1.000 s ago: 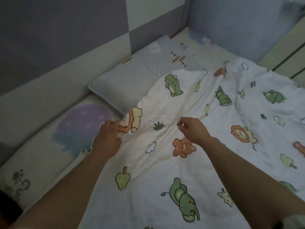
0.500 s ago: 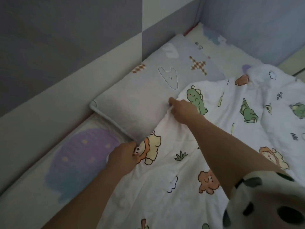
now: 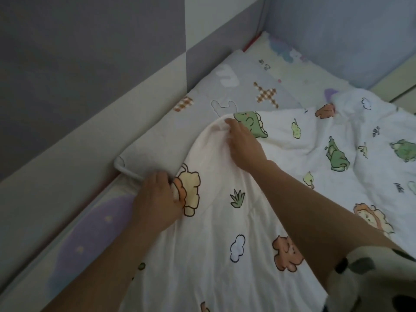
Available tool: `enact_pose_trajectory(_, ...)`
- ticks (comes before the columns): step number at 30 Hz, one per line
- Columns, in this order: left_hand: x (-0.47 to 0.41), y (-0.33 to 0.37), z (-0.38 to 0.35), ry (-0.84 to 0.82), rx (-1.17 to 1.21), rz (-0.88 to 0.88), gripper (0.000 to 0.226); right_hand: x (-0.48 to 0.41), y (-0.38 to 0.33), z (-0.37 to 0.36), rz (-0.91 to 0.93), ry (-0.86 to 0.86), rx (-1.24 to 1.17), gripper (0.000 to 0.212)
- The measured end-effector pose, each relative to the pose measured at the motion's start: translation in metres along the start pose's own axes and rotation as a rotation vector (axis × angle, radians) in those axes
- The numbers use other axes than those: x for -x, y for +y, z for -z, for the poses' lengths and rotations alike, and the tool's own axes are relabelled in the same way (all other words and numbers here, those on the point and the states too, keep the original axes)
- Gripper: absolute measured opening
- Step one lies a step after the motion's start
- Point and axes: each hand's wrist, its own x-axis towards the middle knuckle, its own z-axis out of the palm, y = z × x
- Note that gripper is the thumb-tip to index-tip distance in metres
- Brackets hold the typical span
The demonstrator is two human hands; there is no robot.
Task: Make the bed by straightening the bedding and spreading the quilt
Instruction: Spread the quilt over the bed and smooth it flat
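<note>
A home bedroom, likely a child's: a bed set into a padded grey corner, with a pillow and a cartoon-animal quilt on a pastel sheet.

text: I read none on any surface | quilt: cartoon animals, clouds and plants only, no lettering I can make out | pillow: checked patches and an outline drawing, no words | small dark marks at pillow's far corner: too small for me to tell
</note>
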Motion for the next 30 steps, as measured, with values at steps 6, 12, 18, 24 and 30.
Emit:
enact_pose_trajectory(6, -0.036, 0.084, -0.017, 0.138, -0.029, -0.555, 0.064, 0.042, 0.08, 0.025, -0.257, 0.016, 0.101, 0.05)
enact_pose_trajectory(12, -0.099, 0.145, -0.06, -0.15, -0.314, -0.68, 0.06, 0.058, 0.142, 0.03, -0.397, -0.151, 0.112, 0.065)
enact_pose_trajectory(18, -0.149, 0.171, -0.1, -0.166, -0.429, -0.724, 0.063, 0.044, 0.172, 0.016, -0.479, -0.227, 0.053, 0.068)
enact_pose_trajectory(24, -0.183, 0.161, -0.14, -0.1, -0.415, -0.774, 0.068, 0.01, 0.193, -0.004, -0.493, -0.306, -0.018, 0.068)
enact_pose_trajectory(30, -0.194, 0.132, -0.176, -0.105, -0.294, -0.778, 0.059, -0.011, 0.208, -0.033, -0.473, -0.452, -0.018, 0.067)
